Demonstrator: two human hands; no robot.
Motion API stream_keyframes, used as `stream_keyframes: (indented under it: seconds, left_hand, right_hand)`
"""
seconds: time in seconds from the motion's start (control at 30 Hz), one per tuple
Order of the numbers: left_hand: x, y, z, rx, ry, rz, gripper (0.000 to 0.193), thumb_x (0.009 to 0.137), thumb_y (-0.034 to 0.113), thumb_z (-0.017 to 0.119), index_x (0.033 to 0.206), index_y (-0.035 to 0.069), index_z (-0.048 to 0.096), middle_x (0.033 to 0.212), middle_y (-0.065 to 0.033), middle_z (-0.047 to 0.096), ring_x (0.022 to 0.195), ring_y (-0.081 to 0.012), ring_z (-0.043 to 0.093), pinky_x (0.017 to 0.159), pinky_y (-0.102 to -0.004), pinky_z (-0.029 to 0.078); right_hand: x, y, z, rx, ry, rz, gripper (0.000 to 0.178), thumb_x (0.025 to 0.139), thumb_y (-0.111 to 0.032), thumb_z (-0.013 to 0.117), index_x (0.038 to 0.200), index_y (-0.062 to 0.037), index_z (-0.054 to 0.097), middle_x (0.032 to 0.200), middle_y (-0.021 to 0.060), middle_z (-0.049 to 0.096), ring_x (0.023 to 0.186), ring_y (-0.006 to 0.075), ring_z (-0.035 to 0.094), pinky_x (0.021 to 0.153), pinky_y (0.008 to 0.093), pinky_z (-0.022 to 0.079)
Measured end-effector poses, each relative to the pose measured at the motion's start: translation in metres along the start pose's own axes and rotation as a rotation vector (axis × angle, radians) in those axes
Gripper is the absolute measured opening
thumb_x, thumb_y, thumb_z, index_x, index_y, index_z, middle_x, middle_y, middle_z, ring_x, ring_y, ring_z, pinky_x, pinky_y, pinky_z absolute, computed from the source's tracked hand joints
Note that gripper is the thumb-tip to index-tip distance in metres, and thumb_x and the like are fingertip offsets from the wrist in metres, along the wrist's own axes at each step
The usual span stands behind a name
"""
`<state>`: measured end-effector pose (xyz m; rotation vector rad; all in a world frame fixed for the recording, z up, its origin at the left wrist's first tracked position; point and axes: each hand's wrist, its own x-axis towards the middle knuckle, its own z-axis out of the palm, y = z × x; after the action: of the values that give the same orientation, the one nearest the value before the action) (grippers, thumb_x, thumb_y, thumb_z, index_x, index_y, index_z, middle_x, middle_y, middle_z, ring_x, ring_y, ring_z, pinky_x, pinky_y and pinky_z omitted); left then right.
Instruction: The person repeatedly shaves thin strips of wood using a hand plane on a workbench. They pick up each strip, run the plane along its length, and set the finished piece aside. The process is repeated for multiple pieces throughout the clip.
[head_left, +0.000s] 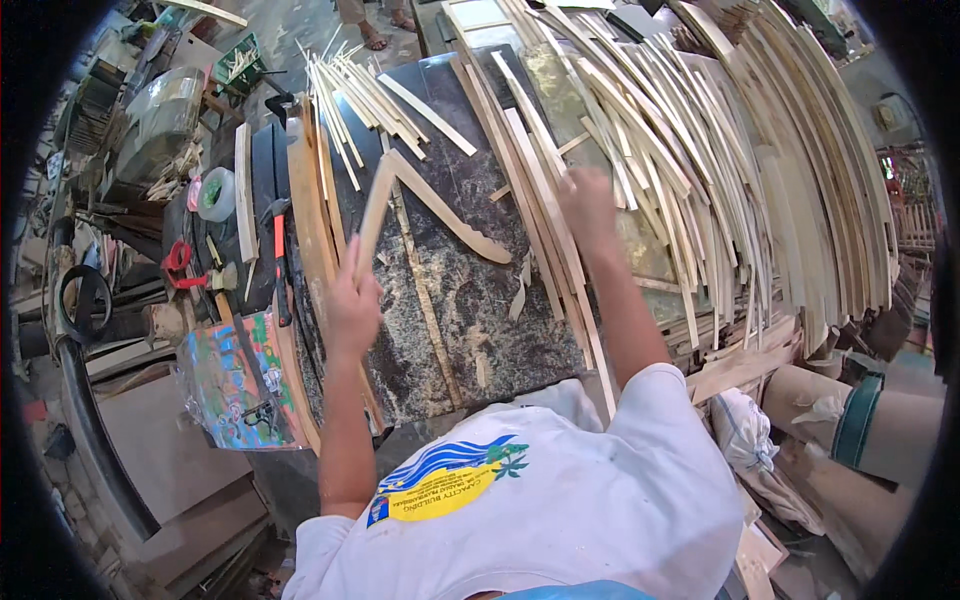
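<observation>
My left hand (pixel 353 308) is closed around the lower end of a light wooden strip (pixel 377 208) that points away from me. The top of the strip meets a curved wooden piece (pixel 448 212) with a wavy edge near its right end, making an upside-down V. I cannot tell whether the two are joined. My right hand (pixel 590 205) is closed and slightly blurred, over long wooden strips (pixel 540 175) on the right of the dark worktable (pixel 440 345). What its fingers hold, if anything, is hidden.
Sawdust covers much of the tabletop. Thin sticks (pixel 365 100) lie at the far side, and a large heap of strips (pixel 680 170) at the right. A hammer (pixel 279 262), red tape dispenser (pixel 184 268) and clear tape roll (pixel 216 194) lie left. A white sack (pixel 745 430) stands lower right.
</observation>
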<state>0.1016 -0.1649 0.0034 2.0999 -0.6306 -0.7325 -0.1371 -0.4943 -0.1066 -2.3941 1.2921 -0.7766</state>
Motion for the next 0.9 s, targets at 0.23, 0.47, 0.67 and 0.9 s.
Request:
stream_keyframes:
  seconds: [0.23,0.47,0.67,0.9]
  left_hand:
    - [-0.085,-0.054,0.027,0.023,-0.121,0.004,0.063,0.105,0.012,0.051,0.167,0.011,0.042,0.082,-0.0092,0.070,0.065,-0.0168,0.066,0.067,-0.0368,0.056]
    - [-0.131,-0.066,0.022,-0.052,-0.149,-0.123,0.064,0.103,0.011,0.051,0.167,0.010,0.042,0.086,-0.0125,0.072,0.076,-0.0196,0.070,0.075,-0.0377,0.057]
    - [-0.154,-0.076,0.020,-0.088,-0.075,-0.048,0.064,0.102,0.010,0.052,0.165,0.010,0.044,0.088,-0.0141,0.074,0.077,-0.0216,0.072,0.076,-0.0380,0.058]
    - [-0.187,-0.065,0.008,-0.143,-0.057,-0.107,0.064,0.101,0.013,0.055,0.164,0.012,0.046,0.088,-0.0190,0.073,0.073,-0.0276,0.071,0.075,-0.0424,0.057]
  right_hand:
    - [0.083,0.077,-0.025,-0.316,0.098,0.169,0.032,0.098,-0.023,0.072,0.123,-0.0029,0.073,0.112,0.0234,0.073,0.101,0.0424,0.070,0.092,0.0554,0.055]
    - [0.111,0.106,-0.021,0.631,-0.270,0.591,0.020,0.100,-0.020,0.070,0.104,0.0004,0.071,0.080,0.0134,0.073,0.067,0.0223,0.071,0.067,0.0367,0.062]
    - [0.031,0.008,-0.062,1.518,-0.316,0.912,0.014,0.107,-0.013,0.063,0.097,-0.0027,0.061,0.077,0.0105,0.067,0.060,0.0155,0.064,0.057,0.0292,0.060]
    - [-0.116,-0.089,-0.079,1.660,-0.618,0.835,0.018,0.108,-0.018,0.062,0.121,-0.0060,0.064,0.096,0.0016,0.072,0.071,0.0107,0.067,0.062,0.0265,0.059]
